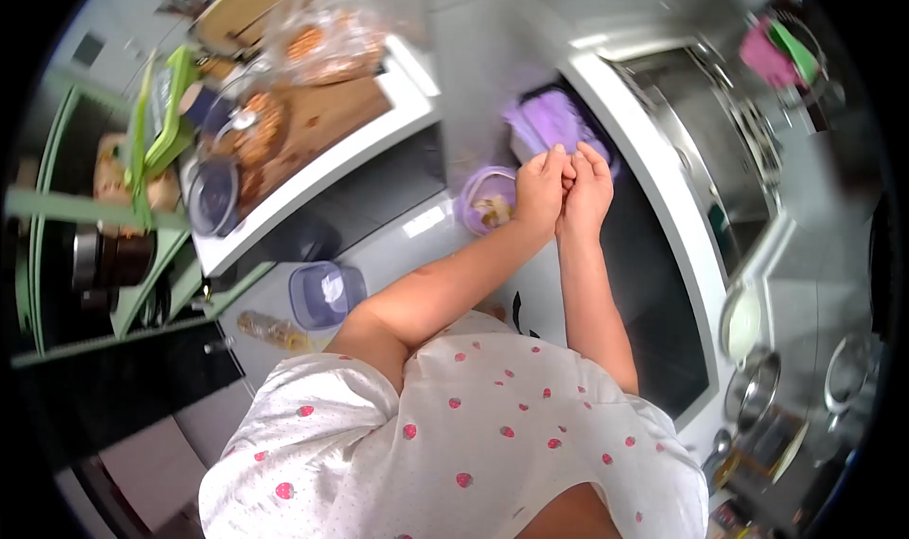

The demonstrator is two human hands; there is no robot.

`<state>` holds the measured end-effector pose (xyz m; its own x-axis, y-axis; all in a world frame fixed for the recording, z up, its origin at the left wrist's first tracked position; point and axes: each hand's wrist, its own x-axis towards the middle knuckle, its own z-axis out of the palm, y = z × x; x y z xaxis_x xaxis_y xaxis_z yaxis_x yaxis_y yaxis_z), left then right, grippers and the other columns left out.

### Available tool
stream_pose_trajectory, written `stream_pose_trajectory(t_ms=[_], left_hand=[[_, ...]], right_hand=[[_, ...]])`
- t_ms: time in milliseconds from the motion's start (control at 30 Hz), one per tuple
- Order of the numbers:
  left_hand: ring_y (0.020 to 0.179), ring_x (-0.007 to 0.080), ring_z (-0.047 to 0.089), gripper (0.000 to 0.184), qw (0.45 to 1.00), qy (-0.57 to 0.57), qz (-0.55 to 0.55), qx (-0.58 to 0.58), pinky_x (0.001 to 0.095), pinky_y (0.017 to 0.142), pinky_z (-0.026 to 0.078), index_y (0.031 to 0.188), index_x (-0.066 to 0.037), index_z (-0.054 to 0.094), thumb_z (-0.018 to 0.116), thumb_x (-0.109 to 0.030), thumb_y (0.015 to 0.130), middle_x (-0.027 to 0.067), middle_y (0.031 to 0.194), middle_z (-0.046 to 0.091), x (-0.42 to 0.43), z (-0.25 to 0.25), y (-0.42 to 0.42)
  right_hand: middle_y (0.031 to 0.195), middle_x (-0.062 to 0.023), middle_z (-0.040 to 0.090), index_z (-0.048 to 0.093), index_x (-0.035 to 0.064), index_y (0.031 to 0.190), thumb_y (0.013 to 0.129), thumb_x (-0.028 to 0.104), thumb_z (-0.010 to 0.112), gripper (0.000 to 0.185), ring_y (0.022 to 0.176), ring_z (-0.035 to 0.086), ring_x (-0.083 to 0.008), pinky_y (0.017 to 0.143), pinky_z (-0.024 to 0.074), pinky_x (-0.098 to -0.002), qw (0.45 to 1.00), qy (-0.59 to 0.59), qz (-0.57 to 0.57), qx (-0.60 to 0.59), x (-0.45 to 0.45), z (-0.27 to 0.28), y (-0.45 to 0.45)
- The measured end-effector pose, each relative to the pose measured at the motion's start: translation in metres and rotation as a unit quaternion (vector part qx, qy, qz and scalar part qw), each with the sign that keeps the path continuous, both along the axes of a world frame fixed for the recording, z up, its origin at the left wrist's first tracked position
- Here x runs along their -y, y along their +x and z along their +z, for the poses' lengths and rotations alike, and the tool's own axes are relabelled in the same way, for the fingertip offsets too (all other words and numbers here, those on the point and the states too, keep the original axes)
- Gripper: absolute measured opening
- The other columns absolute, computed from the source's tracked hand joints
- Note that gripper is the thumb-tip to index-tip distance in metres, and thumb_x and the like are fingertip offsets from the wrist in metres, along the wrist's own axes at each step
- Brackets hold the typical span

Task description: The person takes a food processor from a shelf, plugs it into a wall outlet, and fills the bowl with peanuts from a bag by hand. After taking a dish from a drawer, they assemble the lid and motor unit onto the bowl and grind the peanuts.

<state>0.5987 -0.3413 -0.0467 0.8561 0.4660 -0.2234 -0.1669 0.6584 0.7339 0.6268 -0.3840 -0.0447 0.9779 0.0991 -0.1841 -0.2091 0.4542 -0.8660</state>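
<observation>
Both hands are together at the centre, in front of the dark cabinet below the sink. My left hand (542, 187) has its fingers closed, pressed against the other hand. My right hand (587, 191) also has its fingers bent inward, thumb and fingertips meeting near the first. Whatever is between the fingertips is too small to make out. Just beyond them is a purple bag (542, 123) in a dark bin. A small lilac bucket (489, 201) with pale scraps inside stands on the floor to the left of the hands.
At left, a counter (312, 175) bears a cutting board (327, 123), a bowl of orange pieces (260, 132) and a plastic bag (327, 42). A blue-grey tub (325, 293) is on the floor. The sink (705, 132) lies right, with strainers (757, 388) nearer.
</observation>
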Motion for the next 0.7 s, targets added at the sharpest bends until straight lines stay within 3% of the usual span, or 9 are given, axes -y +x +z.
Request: stream_pose_trajectory(t_ms=[200,367,533,700], left_hand=[[0.06,0.0091,0.049,0.031,0.994,0.05,0.092,-0.024,0.0224,0.057,0.042,0.074,-0.003,0.053,0.042,-0.025,0.091,0.0038,0.07,0.055,-0.148,-0.002,-0.092],[0.062,0.0109,0.051,0.029,0.976,0.109,0.153,-0.108,0.0238,0.06,0.042,0.079,-0.004,0.055,0.046,-0.029,0.089,0.0039,0.072,0.055,-0.244,-0.01,-0.185],[0.065,0.0096,0.051,0.026,0.955,0.056,0.264,-0.123,0.0218,0.06,0.042,0.085,-0.004,0.056,0.045,-0.027,0.09,0.0031,0.075,0.055,-0.307,-0.03,-0.25],[0.068,0.0087,0.05,0.025,0.897,0.048,0.422,-0.122,0.0217,0.063,0.043,0.103,-0.004,0.054,0.046,-0.023,0.09,0.0018,0.081,0.056,-0.355,-0.039,-0.263]], right_hand=[[0.069,-0.0037,0.052,0.049,-0.0014,0.098,0.086,0.003,0.047,0.012,0.053,0.044,-0.0056,0.042,0.0345,-0.0176,0.98,-0.004,0.197,0.027,-0.143,0.004,-0.068],[0.076,-0.0046,0.059,0.055,0.0007,0.094,0.085,0.003,0.051,0.011,0.063,0.048,-0.0059,0.06,0.0405,-0.0189,0.952,-0.038,0.29,0.087,-0.225,-0.009,-0.11],[0.075,-0.0036,0.059,0.055,0.0,0.095,0.084,0.004,0.051,0.012,0.064,0.049,-0.0061,0.06,0.0407,-0.0181,0.937,-0.076,0.326,0.101,-0.282,-0.012,-0.114],[0.074,-0.0027,0.059,0.056,-0.0005,0.093,0.083,0.006,0.052,0.012,0.062,0.049,-0.006,0.056,0.0405,-0.018,0.922,-0.148,0.331,0.139,-0.328,-0.011,-0.088]])
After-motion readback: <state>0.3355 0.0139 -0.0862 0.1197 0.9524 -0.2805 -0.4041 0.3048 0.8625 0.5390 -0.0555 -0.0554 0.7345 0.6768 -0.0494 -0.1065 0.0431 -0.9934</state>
